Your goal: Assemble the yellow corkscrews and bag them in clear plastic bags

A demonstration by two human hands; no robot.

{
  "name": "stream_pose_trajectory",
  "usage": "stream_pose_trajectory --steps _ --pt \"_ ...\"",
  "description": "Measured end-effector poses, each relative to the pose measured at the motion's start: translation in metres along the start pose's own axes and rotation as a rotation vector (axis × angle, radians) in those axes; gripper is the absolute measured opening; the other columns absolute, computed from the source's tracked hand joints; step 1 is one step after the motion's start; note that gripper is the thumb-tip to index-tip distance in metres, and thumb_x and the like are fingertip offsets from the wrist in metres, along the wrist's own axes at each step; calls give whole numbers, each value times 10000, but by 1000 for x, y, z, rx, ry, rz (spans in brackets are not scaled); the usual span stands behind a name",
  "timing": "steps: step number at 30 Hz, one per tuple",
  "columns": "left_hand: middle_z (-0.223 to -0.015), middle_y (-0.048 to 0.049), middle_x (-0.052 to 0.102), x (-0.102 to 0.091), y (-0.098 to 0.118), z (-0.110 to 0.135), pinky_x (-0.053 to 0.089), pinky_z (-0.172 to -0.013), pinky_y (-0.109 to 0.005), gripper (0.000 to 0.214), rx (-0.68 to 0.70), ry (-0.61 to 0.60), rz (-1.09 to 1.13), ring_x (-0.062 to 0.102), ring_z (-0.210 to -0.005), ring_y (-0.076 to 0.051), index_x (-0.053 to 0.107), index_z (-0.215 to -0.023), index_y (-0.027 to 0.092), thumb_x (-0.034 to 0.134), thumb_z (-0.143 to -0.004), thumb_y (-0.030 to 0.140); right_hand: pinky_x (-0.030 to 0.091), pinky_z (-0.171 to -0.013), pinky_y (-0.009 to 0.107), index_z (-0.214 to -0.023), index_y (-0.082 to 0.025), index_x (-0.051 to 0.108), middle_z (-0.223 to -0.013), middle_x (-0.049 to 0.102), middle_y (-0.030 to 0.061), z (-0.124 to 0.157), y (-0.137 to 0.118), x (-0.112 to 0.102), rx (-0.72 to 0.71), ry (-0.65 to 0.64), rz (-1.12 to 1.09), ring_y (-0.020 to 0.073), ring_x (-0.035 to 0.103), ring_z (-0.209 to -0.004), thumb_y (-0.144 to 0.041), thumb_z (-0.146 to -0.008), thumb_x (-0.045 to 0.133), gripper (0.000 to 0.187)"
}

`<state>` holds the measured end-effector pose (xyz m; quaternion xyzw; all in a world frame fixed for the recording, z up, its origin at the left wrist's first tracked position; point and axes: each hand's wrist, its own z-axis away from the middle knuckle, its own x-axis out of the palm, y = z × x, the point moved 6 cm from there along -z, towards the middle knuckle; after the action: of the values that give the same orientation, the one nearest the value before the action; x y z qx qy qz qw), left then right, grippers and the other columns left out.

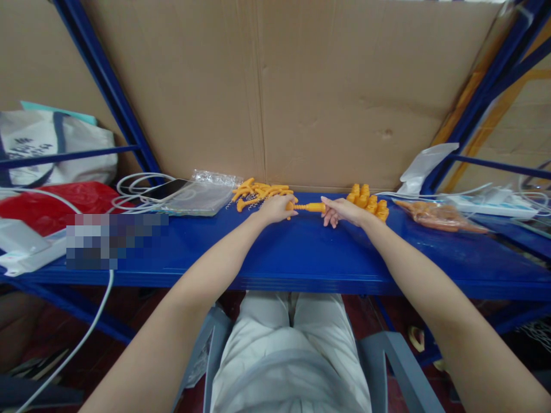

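Over the blue tabletop [275, 258], my left hand [275, 209] is closed around the handle end of an orange corkscrew [299, 206], whose ribbed shaft points right. My right hand [344, 211] pinches the far end of an orange sleeve [316, 207] in line with that shaft. The two parts meet between my hands; how far one sits inside the other I cannot tell. Just behind my left hand lies a pile of orange corkscrew handles [247, 188] with metal spirals. Several orange knobbed pieces [365, 198] stand in a group behind my right hand.
Left of the pile are a clear plastic bag [202, 198], a phone [170, 188], white cables and a red bag [51, 201]. To the right sit a bag of orange parts [439, 215] and a white power strip [495, 203]. Cardboard [301, 97] closes off the back.
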<state>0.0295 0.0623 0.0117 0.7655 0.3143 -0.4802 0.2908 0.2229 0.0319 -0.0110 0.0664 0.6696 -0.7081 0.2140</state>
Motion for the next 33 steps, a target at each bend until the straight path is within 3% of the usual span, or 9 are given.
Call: stream_pose_trajectory --steps 8,12,15,18,23,33 --pt "-1166 -77 735 1 -1 -1 503 -945 -378 383 11 -5 0 678 -1094 -267 671 -1184 212 731 -832 351 389 -360 196 -666 -142 622 -528 678 100 -1 2 -2 22 18 41 102 536 -356 -654 -971 424 628" --pt "-1119 -65 747 2 -3 -2 509 -933 -374 384 26 0 12 683 -1078 -261 670 -1185 223 728 -830 356 363 -340 200 -781 -156 616 -541 677 76 -1 3 -3 36 13 46 108 533 -352 -724 -939 401 627" --pt "-1118 -79 746 2 -3 -2 506 -936 -381 385 10 -8 30 682 -1079 -270 670 -1185 208 728 -831 347 410 -378 189 -925 -177 604 -705 740 72 2 0 -5 -4 17 12 111 601 -443 -669 -939 499 503" --pt "-1141 -84 740 1 -2 -1 502 -938 -372 383 4 -12 25 683 -1080 -267 670 -1182 201 732 -830 340 477 -465 171 -1034 -193 623 -914 764 67 5 -5 -5 -84 0 24 93 647 -556 -501 -905 686 340" --pt "-1128 -71 745 0 -1 -1 504 -922 -352 372 14 -10 30 683 -1075 -255 672 -1175 211 733 -831 340 485 -490 155 -960 -181 644 -905 753 56 5 -6 -5 -125 -17 44 79 637 -579 -348 -853 769 234" --pt "-1164 -77 731 0 0 0 500 -946 -359 394 -6 -29 20 674 -1104 -261 666 -1204 206 727 -841 348 482 -510 162 -923 -170 665 -892 759 63 4 -7 -7 -125 7 50 78 634 -583 -322 -850 771 199"
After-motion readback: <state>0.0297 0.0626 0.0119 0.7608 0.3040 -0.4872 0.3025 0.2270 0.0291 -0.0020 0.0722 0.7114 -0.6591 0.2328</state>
